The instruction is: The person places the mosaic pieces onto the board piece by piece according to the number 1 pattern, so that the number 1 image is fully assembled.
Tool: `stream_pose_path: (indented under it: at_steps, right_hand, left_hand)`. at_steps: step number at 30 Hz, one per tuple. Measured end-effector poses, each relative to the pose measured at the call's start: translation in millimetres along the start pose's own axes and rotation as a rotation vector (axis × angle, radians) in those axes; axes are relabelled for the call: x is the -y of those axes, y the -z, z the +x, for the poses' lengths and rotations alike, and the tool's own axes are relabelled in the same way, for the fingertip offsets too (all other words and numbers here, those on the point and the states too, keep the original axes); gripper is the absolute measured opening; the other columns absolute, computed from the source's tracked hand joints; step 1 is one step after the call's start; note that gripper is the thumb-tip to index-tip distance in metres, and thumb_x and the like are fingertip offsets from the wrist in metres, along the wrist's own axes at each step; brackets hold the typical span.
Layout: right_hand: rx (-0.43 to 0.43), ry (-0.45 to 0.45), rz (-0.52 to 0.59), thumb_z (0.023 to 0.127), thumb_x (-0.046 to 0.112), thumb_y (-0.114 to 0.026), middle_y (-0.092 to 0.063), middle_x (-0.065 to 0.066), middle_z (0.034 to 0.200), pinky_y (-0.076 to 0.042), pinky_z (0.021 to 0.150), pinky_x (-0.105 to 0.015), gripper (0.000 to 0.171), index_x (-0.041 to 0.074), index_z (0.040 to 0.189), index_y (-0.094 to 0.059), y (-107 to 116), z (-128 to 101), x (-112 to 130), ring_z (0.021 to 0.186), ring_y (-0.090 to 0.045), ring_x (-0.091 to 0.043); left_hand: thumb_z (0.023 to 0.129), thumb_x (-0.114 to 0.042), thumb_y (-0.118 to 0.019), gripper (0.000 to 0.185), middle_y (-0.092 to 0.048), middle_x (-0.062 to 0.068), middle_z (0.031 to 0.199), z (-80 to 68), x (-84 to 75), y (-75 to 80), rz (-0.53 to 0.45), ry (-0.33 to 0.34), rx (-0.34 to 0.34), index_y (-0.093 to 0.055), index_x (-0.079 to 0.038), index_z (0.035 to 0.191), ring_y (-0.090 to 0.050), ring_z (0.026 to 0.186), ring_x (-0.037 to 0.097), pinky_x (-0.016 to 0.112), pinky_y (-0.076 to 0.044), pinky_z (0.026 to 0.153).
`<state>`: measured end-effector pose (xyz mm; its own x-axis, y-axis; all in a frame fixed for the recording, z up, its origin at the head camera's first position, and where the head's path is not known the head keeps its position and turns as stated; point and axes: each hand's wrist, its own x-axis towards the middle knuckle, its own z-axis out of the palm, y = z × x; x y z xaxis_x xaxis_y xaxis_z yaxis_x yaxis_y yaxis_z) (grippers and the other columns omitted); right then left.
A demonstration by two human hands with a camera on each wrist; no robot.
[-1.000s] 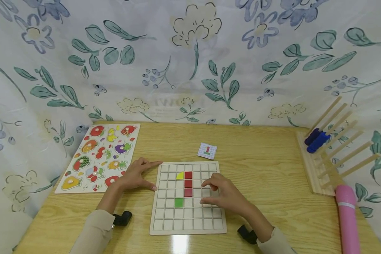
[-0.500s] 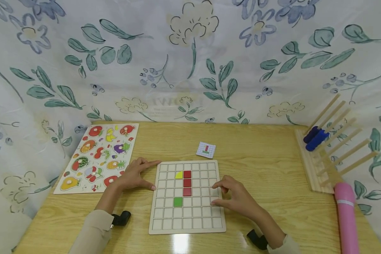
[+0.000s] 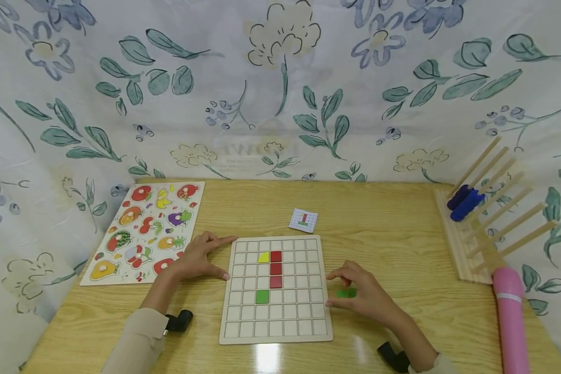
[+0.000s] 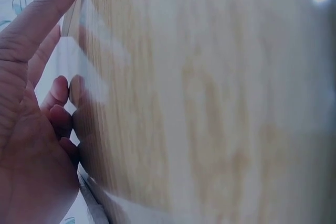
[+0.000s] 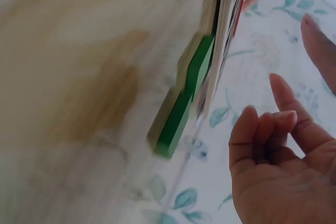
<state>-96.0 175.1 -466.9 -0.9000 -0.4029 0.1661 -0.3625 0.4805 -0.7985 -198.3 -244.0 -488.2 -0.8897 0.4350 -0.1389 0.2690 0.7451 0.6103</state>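
Note:
A wooden grid board [image 3: 248,328] lies on the table. It carries a yellow quarter-round-looking tile [image 3: 264,257], three red square tiles [image 3: 276,268] in a column and one green square tile [image 3: 262,296]. My left hand [image 3: 198,259] rests at the board's left edge, thumb and index finger spread and touching it; the left wrist view shows the palm side of this hand [image 4: 31,103]. Just off the board's right edge is my right hand [image 3: 360,288], thumb and index finger apart, nothing between them. Green tiles [image 3: 346,293] lie on the table beside it, partly hidden by the hand.
Behind the board lies a small pattern card [image 3: 303,220]. A fruit puzzle board [image 3: 142,234] is at left. On the right stand a wooden peg rack [image 3: 467,244] with blue pieces and a pink cylinder [image 3: 509,311]. A floral cloth [image 3: 262,104] hangs at the back.
From above the board's right half, my right hand has moved right, past its edge. Green tiles now show by that hand. My left hand stays at the board's left edge.

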Motion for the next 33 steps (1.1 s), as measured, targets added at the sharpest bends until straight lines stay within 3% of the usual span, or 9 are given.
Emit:
stream_pose_path:
  at_steps: [20,33]
  right_hand:
    - [-0.011,0.008,0.024,0.071,0.018,-0.089,-0.043,-0.003,0.081,-0.038,0.067,-0.028,0.043,0.009,0.109,-0.07,27.5,-24.3,-30.4,0.076,-0.042,-0.016]
    - [0.029,-0.136,0.024,0.074,0.023,-0.087,-0.042,-0.001,0.082,-0.037,0.067,-0.027,0.038,0.01,0.106,-0.072,32.8,-30.1,-38.3,0.077,-0.04,-0.012]
  left_hand:
    - [0.062,-0.048,-0.092,0.094,-0.034,0.005,0.101,-2.6,-2.2,1.5,-0.009,0.009,-0.001,-0.052,-0.029,0.145,-0.03,0.091,0.021,0.038,-0.027,0.077]
    - [0.061,-0.048,-0.092,0.095,-0.035,0.005,0.101,-1.2,-3.0,0.7,-0.022,0.024,0.006,-0.052,-0.031,0.146,-0.031,0.092,0.021,0.038,-0.028,0.078]
